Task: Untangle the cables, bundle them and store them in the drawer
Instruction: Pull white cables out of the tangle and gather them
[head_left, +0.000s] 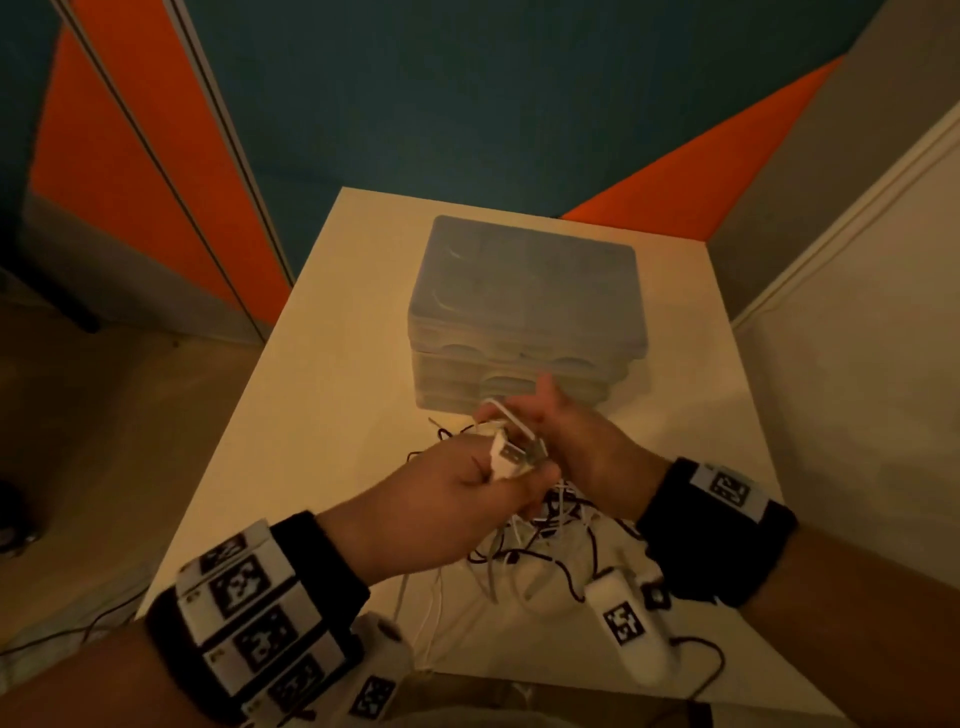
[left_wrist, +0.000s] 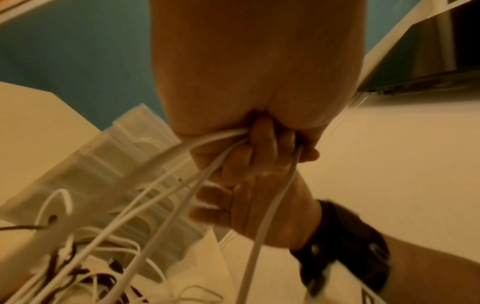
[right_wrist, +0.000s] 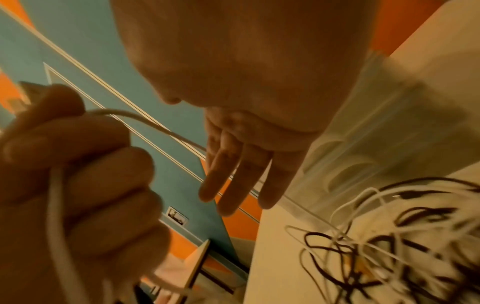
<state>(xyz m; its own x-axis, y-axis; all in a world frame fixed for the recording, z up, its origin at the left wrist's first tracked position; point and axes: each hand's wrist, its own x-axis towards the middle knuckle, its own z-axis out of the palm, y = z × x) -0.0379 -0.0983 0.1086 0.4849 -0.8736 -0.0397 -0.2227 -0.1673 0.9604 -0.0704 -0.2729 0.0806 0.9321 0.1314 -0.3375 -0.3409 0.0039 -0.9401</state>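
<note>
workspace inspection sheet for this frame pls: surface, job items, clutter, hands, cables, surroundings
Surface: pale table, dimly lit.
Job's things: translucent drawer unit at the table's far end, drawers closed; white cable looped between both hands.
Clutter: nothing seen beyond the cables.
Hands: left hand grips the white cable's strands with its USB plug end sticking up; right hand has the loop passing round it, fingers straight in the right wrist view.
Cables: tangled pile of white and dark cables under the hands, not yet sorted.
Surroundings: teal and orange wall panels; a laptop in the left wrist view.
</note>
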